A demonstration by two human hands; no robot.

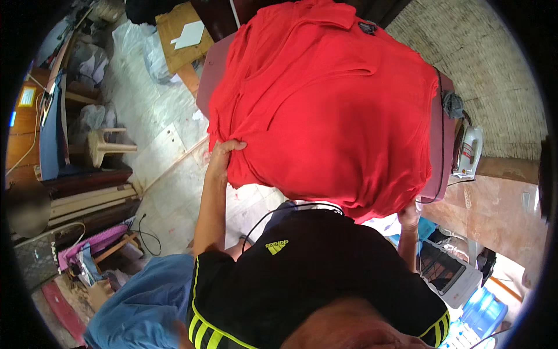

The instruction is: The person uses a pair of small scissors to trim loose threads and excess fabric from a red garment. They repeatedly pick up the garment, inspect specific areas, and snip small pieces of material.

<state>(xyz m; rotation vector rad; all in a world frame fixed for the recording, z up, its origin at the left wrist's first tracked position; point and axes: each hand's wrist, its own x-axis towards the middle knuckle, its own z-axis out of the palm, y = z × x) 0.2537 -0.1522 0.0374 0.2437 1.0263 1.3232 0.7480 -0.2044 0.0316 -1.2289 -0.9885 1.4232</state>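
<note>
A large red garment (pixel 325 110) lies spread over a maroon padded board (pixel 443 116), with folds and layered edges toward its far side. My left hand (pixel 225 154) pinches its left edge, thumb on top and the other fingers under the cloth. At the near right corner my right hand (pixel 409 215) has hold of the hem; its fingers are partly hidden by the fabric. The near hem hangs off the board toward me. A white iron (pixel 468 152) rests beyond the board's right edge, apart from both hands.
A black cord (pixel 440 139) runs along the board's right side. A plastic stool (pixel 107 145) and stacked boards (pixel 93 200) are at left. Blue cloth (pixel 145 305) is at lower left. A white appliance (pixel 447 270) and blue water bottle (pixel 482 311) are at lower right.
</note>
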